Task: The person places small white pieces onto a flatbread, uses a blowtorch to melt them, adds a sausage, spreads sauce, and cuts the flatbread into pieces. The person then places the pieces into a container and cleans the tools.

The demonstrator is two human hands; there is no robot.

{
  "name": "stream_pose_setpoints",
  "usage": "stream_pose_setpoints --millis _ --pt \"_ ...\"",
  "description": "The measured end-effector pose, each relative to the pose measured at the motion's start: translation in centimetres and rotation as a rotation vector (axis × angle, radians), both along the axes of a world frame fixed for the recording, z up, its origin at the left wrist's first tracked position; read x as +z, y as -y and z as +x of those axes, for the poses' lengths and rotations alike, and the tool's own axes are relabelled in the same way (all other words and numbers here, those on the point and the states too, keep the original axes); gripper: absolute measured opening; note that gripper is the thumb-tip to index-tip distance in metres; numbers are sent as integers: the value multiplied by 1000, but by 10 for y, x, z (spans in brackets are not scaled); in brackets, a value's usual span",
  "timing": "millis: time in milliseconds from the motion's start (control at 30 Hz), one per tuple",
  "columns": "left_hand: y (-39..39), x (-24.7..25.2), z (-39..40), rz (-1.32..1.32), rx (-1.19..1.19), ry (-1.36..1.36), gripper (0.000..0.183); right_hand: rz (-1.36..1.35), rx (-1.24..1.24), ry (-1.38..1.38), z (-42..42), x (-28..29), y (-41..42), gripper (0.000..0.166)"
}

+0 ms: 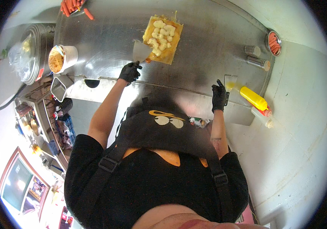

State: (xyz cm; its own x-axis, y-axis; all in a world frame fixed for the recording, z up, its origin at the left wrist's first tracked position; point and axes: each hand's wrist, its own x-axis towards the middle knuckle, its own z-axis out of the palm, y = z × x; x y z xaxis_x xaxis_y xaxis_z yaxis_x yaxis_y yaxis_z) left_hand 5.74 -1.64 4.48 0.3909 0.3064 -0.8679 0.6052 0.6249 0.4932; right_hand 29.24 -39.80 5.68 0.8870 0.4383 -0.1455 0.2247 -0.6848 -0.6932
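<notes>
My left hand (129, 73), in a black glove, grips a metal scraper (142, 52). Its wide blade meets the left edge of a rectangular golden flatbread (167, 57) on the steel griddle (109, 37). Pale, lumpy pieces of food (161, 35) cover the middle of the flatbread, and frayed bits stick out at its far edge. Over the griddle's front edge, my gloved right hand (219, 96) holds a second scraper (231, 78) by its dark riveted handle. That blade points away from me, apart from the flatbread.
Sausages (71, 6) are heaped at the far left; more fill a metal bowl (274, 43) at right. A tub of brown sauce (57, 59) stands left. Shakers (257, 63) lie on the right. Squeeze bottles (253, 98) sit by the right wall. A lidded pot (34, 54) is far left.
</notes>
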Motion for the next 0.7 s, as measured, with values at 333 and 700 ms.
stream_pose_setpoints --millis 333,700 --pt "39 20 -21 -48 -116 93 25 -30 -251 0 22 -61 102 43" --pt "116 -12 25 549 -816 79 39 166 -192 -63 36 -26 84 38"
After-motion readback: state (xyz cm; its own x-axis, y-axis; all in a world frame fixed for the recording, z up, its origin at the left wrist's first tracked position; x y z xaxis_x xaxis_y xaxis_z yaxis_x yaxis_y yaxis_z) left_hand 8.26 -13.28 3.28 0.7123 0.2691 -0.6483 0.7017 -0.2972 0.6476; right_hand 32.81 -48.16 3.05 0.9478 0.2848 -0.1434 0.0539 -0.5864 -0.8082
